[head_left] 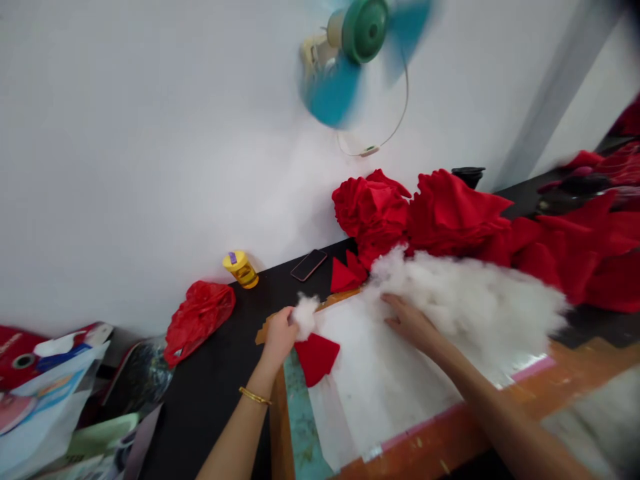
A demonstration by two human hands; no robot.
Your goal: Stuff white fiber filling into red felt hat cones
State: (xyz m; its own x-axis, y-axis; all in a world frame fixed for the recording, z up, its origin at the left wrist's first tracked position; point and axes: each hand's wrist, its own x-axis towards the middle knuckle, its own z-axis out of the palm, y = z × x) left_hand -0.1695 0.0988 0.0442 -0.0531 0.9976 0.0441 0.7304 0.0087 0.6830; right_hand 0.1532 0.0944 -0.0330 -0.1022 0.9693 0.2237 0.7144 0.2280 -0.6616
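My left hand [281,331], with a gold bangle on the wrist, is closed on a small tuft of white stuffing [305,315] at the left edge of the white sheet [367,387]. Right beside it, partly under the tuft, lies a red fabric piece [317,359]. My right hand [407,320] reaches over the sheet, fingers apart, at the near left side of a large heap of white fluffy stuffing [465,293]. Its fingertips are close to the fluff; I cannot tell if they touch it. Nothing shows in its fingers.
Red fabric piles [450,210] line the back and right. On the black table are a phone [309,265], a yellow-lidded container [242,270] and a red plastic bag [200,317]. A blue-bladed fan [367,30] spins on the wall. Boxes and bags crowd the lower left.
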